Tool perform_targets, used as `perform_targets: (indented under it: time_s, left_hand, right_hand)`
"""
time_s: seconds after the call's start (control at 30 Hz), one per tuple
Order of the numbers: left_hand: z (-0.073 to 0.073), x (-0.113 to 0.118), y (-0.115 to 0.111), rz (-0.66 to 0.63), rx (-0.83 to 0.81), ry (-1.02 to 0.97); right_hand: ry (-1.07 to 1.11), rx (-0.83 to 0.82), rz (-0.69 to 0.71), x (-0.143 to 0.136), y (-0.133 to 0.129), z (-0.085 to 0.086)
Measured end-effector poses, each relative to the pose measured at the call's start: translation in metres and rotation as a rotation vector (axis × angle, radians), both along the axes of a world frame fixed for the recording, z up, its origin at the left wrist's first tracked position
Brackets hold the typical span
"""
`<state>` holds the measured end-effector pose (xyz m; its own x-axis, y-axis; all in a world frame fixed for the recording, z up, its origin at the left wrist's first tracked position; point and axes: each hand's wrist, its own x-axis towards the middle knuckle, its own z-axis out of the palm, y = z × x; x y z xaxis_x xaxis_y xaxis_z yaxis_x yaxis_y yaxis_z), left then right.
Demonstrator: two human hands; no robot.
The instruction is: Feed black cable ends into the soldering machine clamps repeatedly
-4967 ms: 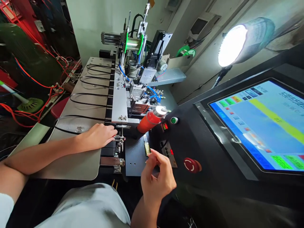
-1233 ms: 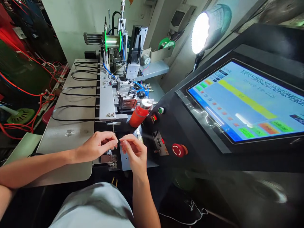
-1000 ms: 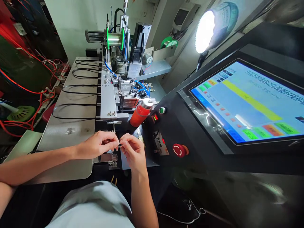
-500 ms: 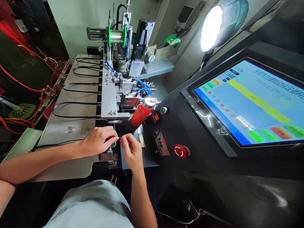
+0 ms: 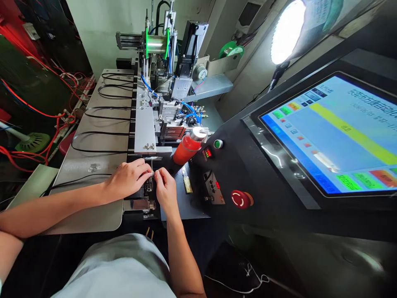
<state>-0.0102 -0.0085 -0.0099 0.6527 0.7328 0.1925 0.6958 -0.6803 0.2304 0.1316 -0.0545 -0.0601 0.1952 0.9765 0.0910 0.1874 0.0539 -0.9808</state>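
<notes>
My left hand (image 5: 128, 180) is closed, thumb against fingertips, above the near end of the machine's metal rail (image 5: 144, 131). Whatever it pinches is too small to name. A black cable (image 5: 74, 180) runs over the metal plate (image 5: 93, 219) and passes behind my left wrist. My right hand (image 5: 165, 188) is closed too, its fingertips nearly touching those of my left hand; what lies between them is hidden. Several looped black cables (image 5: 101, 132) lie on the plate, their ends at the rail. Just beyond my right hand stands a red bottle (image 5: 187, 148) with a silver cap.
On the right, a black console (image 5: 266, 198) carries a lit touchscreen (image 5: 335, 136), a red stop button (image 5: 240, 199) and a green button (image 5: 218, 144). A wire spool (image 5: 156, 44) sits on the machine behind. A bright lamp (image 5: 288, 33) hangs at the upper right.
My right hand has moved left and slightly up, closer to the rail. My left hand has shifted slightly up, its fingertips now over the rail's end. The camera view has shifted a little.
</notes>
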Motion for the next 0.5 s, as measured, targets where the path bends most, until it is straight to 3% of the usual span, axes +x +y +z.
perform_targets:
  time_s: [0.5]
  left_hand:
    - [-0.0037, -0.0039, 0.0007, -0.052, 0.052, 0.044]
  right_hand:
    - [-0.033, 0.012, 0.028, 0.0031, -0.0007, -0.0078]
